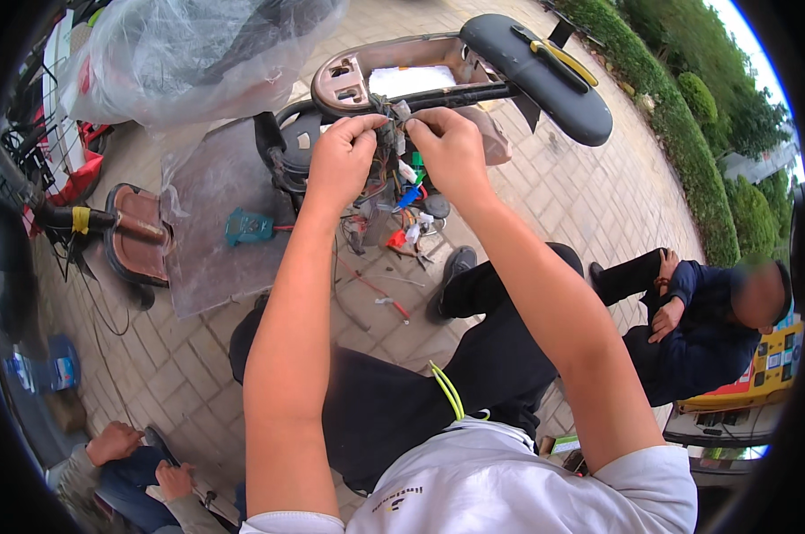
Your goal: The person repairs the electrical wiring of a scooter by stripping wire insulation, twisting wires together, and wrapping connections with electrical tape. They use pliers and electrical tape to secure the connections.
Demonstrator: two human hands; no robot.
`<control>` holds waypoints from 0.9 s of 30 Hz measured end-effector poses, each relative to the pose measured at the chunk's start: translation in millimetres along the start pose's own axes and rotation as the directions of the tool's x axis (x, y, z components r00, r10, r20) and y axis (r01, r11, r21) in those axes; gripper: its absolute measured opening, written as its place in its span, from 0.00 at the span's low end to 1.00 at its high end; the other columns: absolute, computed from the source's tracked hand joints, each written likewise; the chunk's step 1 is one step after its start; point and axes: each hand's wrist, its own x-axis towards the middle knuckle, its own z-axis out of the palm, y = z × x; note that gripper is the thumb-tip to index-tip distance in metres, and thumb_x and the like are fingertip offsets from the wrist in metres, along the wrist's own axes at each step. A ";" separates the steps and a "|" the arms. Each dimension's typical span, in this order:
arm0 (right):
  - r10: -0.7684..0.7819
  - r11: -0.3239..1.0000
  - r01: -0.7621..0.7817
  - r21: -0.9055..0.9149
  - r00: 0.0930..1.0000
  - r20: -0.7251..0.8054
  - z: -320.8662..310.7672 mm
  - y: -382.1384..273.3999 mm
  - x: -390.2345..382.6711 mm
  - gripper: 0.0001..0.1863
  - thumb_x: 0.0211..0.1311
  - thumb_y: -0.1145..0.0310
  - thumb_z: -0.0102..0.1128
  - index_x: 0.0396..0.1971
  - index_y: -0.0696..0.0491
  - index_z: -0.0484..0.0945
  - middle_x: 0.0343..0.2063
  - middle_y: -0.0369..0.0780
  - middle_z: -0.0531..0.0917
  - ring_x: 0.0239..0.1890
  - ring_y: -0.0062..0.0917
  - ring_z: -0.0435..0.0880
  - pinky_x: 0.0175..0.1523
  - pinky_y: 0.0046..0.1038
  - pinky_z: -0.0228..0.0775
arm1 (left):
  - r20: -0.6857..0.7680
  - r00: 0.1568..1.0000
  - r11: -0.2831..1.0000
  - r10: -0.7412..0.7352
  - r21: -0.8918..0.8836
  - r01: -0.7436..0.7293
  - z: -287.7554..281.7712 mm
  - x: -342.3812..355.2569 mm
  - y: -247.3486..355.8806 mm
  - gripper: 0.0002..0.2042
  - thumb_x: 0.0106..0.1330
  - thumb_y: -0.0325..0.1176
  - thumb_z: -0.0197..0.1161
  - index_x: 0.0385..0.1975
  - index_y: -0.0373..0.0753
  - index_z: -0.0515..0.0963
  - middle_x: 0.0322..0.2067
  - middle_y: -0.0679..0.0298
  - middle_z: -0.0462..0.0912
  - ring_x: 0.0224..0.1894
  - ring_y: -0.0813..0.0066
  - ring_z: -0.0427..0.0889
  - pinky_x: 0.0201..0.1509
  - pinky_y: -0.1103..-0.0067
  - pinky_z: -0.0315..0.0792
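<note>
Near the top centre of the head view my left hand (340, 165) pinches at a bundle of wires (389, 147) on a scooter body (338, 82); exactly what its fingertips hold is too small to tell. My right hand (449, 151) pinches at the same bundle, by a pale connector (400, 110). Green, blue, white and red connectors (409, 196) hang below among tangled wires. A black padded seat (522, 102) at the upper right carries yellow-handled pliers (564, 64). A teal device with a red lead (247, 227) lies on a smudged panel (215, 160) to the left.
Plastic sheeting (180, 53) covers something at upper left, above vehicle parts (137, 233). A person in dark clothes (700, 338) crouches at right beside a yellow object (776, 365). Another person's hands (115, 445) are at lower left. A hedge (714, 214) borders the paving (616, 205).
</note>
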 end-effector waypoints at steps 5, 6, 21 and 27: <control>-0.699 0.661 0.623 -0.418 0.714 -0.041 11.1 20.2 10.2 0.05 0.55 0.72 0.66 0.31 0.52 0.80 0.29 0.38 0.79 0.24 0.36 0.82 0.28 0.34 0.76 | 0.047 0.974 0.949 -0.223 -0.218 0.228 -1.9 1.5 5.8 0.13 0.67 0.26 0.57 0.47 0.33 0.83 0.42 0.66 0.85 0.42 0.82 0.79 0.48 0.82 0.72; -0.713 0.638 0.634 -0.437 0.700 -0.026 14.1 19.9 11.8 0.05 0.55 0.72 0.66 0.31 0.52 0.80 0.29 0.38 0.78 0.24 0.36 0.82 0.27 0.34 0.76 | 0.052 0.973 0.941 -0.225 -0.248 0.231 -2.4 2.0 5.3 0.13 0.67 0.26 0.57 0.47 0.33 0.83 0.42 0.66 0.85 0.42 0.83 0.79 0.48 0.83 0.72; -0.505 0.832 0.437 -0.343 0.851 -0.141 27.5 14.4 13.4 0.04 0.52 0.70 0.64 0.23 0.54 0.82 0.27 0.41 0.81 0.24 0.38 0.82 0.28 0.36 0.75 | -0.015 0.987 0.965 -0.157 -0.214 0.150 4.7 0.3 10.3 0.13 0.67 0.27 0.55 0.44 0.31 0.84 0.39 0.61 0.87 0.40 0.78 0.82 0.47 0.80 0.73; 0.251 0.952 -0.270 0.145 0.958 0.138 14.5 -12.7 24.7 0.12 0.55 0.69 0.59 0.27 0.65 0.83 0.16 0.44 0.79 0.20 0.24 0.77 0.29 0.31 0.70 | -0.030 0.996 0.980 0.087 0.184 -0.080 3.9 -0.9 7.6 0.12 0.68 0.26 0.56 0.47 0.29 0.82 0.41 0.61 0.86 0.43 0.77 0.81 0.51 0.79 0.73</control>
